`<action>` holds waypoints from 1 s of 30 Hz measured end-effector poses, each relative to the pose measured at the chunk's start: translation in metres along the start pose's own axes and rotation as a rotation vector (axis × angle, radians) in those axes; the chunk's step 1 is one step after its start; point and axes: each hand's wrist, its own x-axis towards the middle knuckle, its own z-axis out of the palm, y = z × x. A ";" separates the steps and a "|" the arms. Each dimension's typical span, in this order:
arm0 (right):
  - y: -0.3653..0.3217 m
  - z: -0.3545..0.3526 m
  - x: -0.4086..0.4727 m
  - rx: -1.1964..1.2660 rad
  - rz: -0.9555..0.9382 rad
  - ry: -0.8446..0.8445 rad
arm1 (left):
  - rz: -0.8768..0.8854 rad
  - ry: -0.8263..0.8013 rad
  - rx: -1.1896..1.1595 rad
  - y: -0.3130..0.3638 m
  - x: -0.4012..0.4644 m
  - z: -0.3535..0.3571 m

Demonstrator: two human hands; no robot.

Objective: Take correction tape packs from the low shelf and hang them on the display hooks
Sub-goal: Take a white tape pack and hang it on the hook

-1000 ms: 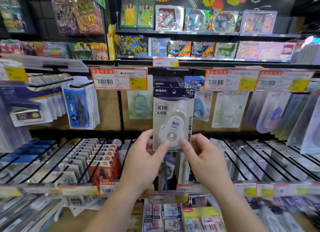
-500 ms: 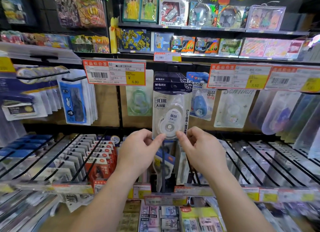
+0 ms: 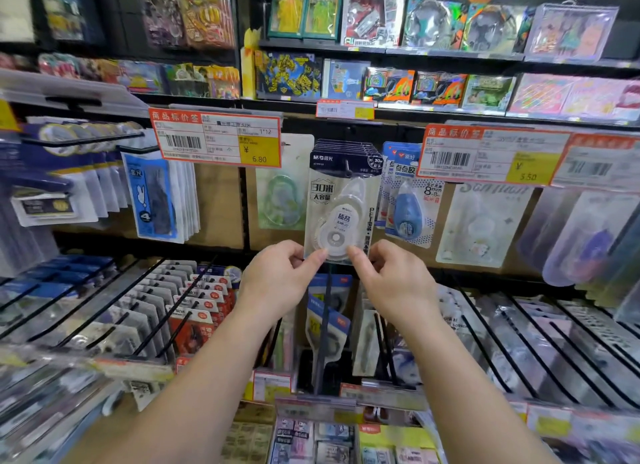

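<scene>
Two forearms reached up from the lower edge, over black hooks crowded with carded goods on both sides. Between them ran a narrow gap. The left hand (image 3: 277, 283) and right hand (image 3: 391, 283) each pinched a bottom corner of the front correction tape pack (image 3: 337, 207), thumbs in front. It hung upright on its display hook (image 3: 348, 167) before a row of like packs, beside the blue glue tape pack (image 3: 407, 204). Above left sat the price tag (image 3: 214, 141).

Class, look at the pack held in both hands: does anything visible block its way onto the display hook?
Nothing visible does. The left hand and right hand pinch the bottom corners of the correction tape pack, whose top already sits on the hook, in front of matching packs.
</scene>
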 end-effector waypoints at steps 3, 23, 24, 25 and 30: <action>0.002 0.001 0.005 0.001 -0.006 -0.012 | -0.018 -0.013 0.017 -0.002 0.004 0.003; 0.010 -0.022 -0.036 -0.302 -0.085 -0.365 | -0.042 -0.085 0.539 0.012 -0.065 -0.009; 0.008 -0.025 -0.043 -0.300 -0.090 -0.370 | -0.039 -0.100 0.550 0.015 -0.073 -0.011; 0.007 -0.027 -0.052 -0.290 -0.093 -0.370 | -0.037 -0.114 0.555 0.017 -0.081 -0.013; 0.000 -0.042 -0.100 -0.285 -0.096 -0.378 | -0.024 -0.124 0.539 0.019 -0.132 -0.025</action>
